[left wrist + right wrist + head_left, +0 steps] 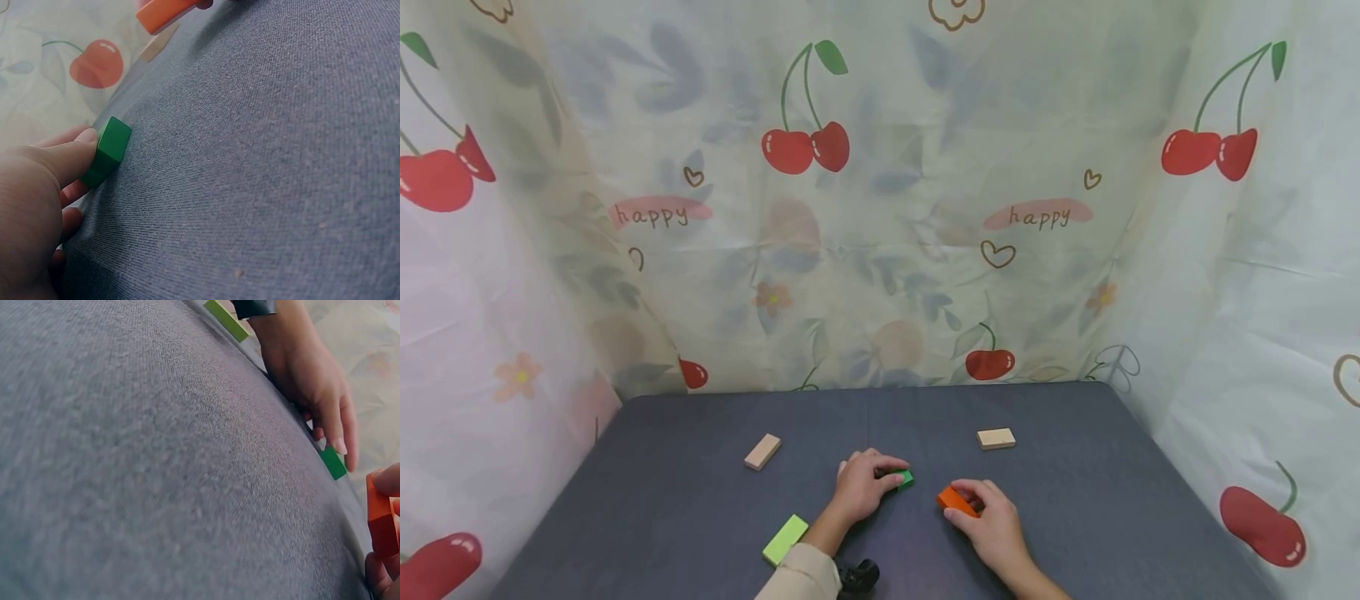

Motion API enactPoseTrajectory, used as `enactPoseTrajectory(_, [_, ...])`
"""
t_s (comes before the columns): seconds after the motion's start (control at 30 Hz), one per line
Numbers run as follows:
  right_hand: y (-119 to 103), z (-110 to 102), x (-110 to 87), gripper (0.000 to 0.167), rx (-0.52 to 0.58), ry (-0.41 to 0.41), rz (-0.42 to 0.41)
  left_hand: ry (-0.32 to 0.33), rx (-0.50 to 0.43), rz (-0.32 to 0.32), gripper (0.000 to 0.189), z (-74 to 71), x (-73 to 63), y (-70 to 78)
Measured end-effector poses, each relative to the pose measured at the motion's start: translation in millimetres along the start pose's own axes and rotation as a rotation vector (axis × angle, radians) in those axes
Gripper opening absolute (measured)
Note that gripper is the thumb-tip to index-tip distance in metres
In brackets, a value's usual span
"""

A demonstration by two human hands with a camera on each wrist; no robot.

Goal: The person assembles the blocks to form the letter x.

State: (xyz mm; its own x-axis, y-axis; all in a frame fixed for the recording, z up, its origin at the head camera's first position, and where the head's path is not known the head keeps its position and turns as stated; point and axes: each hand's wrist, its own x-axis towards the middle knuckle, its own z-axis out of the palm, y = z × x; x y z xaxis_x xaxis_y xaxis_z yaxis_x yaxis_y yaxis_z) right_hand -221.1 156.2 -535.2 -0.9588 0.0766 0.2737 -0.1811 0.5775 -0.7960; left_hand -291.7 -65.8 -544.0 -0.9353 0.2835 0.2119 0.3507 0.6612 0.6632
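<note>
Near the middle of the dark cloth, my left hand (859, 485) pinches a green block (109, 150) between thumb and fingers; the fingers cover part of it in the head view. The green block is at or just above the cloth. To its right, my right hand (996, 527) grips an orange block (956, 502) between thumb and fingers. The orange block (382, 519) appears at the right edge of the right wrist view, partly covered by fingers. A gap separates the two held blocks.
A lime-green block (786, 540) lies beside the left forearm. Two plain wooden blocks lie farther back, a left one (763, 452) and a right one (996, 438). Cherry-printed curtains (880, 208) surround the dark table (1075, 467) at the back and sides.
</note>
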Motion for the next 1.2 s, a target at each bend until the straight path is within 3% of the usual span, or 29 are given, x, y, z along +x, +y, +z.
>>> enactPoseTrajectory(0.57, [-1, 11, 6.2, 0.032, 0.015, -0.009, -0.053, 0.021, 0.005, 0.029, 0.020, 0.5, -3.8, 3.1])
enactPoseTrajectory(0.7, [-3, 15, 7.2, 0.031, 0.000, -0.003, -0.080, 0.024, 0.005, 0.030, 0.020, 0.5, -4.7, 3.5])
enactPoseTrajectory(1.2, [-12, 29, 15.0, 0.028, -0.104, -0.078, -0.057, 0.038, 0.013, 0.033, 0.022, 0.1, -3.0, 2.7])
